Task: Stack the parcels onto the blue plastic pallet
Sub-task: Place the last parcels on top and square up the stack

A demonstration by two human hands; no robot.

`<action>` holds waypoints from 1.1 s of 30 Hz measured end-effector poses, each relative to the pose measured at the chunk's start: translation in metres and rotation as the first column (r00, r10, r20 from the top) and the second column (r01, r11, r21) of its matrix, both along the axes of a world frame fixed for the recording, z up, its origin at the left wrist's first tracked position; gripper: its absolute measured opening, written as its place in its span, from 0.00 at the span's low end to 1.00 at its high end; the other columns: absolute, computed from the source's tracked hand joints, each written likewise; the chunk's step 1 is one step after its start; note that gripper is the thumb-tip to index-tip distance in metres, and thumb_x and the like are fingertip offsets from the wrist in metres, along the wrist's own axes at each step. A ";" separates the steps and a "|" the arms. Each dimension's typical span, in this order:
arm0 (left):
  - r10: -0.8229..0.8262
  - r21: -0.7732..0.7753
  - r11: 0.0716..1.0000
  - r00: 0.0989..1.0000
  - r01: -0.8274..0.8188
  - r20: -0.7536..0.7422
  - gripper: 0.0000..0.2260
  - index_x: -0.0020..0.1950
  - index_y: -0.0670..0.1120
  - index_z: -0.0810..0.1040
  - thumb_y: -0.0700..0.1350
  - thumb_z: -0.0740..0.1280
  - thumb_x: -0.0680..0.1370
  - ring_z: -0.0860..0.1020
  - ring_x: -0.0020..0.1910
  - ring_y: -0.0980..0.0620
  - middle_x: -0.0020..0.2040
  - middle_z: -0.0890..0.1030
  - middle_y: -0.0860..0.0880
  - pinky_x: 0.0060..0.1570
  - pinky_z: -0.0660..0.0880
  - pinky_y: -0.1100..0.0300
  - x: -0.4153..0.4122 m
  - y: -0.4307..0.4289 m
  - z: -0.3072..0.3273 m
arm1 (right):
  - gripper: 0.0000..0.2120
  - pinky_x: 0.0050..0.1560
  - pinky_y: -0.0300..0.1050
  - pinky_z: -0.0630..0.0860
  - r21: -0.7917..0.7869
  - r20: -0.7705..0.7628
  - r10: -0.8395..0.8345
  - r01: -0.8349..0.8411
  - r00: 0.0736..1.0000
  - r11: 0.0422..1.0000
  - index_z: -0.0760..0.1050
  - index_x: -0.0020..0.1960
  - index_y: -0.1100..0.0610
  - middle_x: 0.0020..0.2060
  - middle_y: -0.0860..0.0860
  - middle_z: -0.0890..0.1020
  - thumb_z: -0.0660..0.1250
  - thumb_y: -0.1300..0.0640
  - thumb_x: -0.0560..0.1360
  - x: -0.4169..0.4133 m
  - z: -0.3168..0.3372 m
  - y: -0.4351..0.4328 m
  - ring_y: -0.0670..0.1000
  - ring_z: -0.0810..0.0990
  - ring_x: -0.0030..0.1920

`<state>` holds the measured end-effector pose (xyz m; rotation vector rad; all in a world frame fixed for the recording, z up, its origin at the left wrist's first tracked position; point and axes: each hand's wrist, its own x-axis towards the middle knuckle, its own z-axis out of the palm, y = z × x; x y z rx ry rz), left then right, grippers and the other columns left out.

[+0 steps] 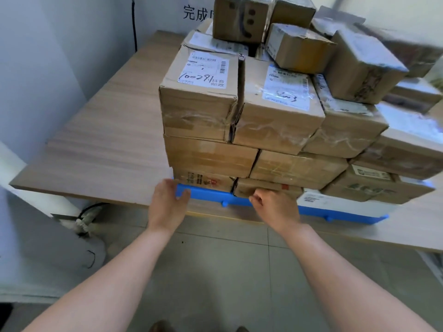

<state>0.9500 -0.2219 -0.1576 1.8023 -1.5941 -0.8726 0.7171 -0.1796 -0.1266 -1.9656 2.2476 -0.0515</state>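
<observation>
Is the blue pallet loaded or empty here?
Loaded. Cardboard parcels sit on the pallet in several layers, covering it so that only its front edge shows.

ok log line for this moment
parcels: stacked in layers on blue pallet | left hand: at pallet's near left corner | right hand: curled at front edge, grip unclear

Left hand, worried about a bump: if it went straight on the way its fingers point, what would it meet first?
Probably the near left corner of the blue pallet, which the left hand seems to touch, with the bottom-left parcel right above it. Depth is unclear.
</observation>
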 end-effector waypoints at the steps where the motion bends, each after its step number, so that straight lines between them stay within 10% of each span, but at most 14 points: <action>1: -0.096 0.020 0.995 0.994 0.095 0.044 0.12 0.59 0.44 0.74 0.47 0.63 0.78 0.74 0.57 0.47 0.55 0.76 0.47 0.50 0.68 0.58 -0.008 0.004 -0.005 | 0.14 0.43 0.45 0.74 -0.006 -0.007 0.005 -0.005 1.000 1.000 0.78 0.53 0.51 0.48 0.51 0.84 0.56 0.46 0.81 -0.004 -0.001 -0.001 0.56 0.81 0.50; 14: -0.392 0.052 0.920 0.915 0.388 0.097 0.12 0.62 0.52 0.75 0.49 0.62 0.79 0.73 0.61 0.55 0.60 0.78 0.56 0.61 0.71 0.56 -0.081 0.011 0.010 | 0.13 0.43 0.45 0.70 0.026 0.056 0.111 -0.112 0.992 0.993 0.78 0.52 0.51 0.48 0.51 0.83 0.56 0.48 0.81 -0.040 -0.008 0.012 0.57 0.80 0.51; 33: -0.386 0.026 0.921 0.898 0.390 0.212 0.11 0.61 0.53 0.76 0.49 0.62 0.79 0.76 0.59 0.54 0.59 0.79 0.56 0.59 0.73 0.55 -0.150 0.040 0.041 | 0.12 0.38 0.42 0.70 0.000 0.047 0.239 -0.240 0.970 0.971 0.78 0.51 0.50 0.46 0.50 0.81 0.57 0.48 0.80 -0.128 0.036 0.044 0.54 0.77 0.45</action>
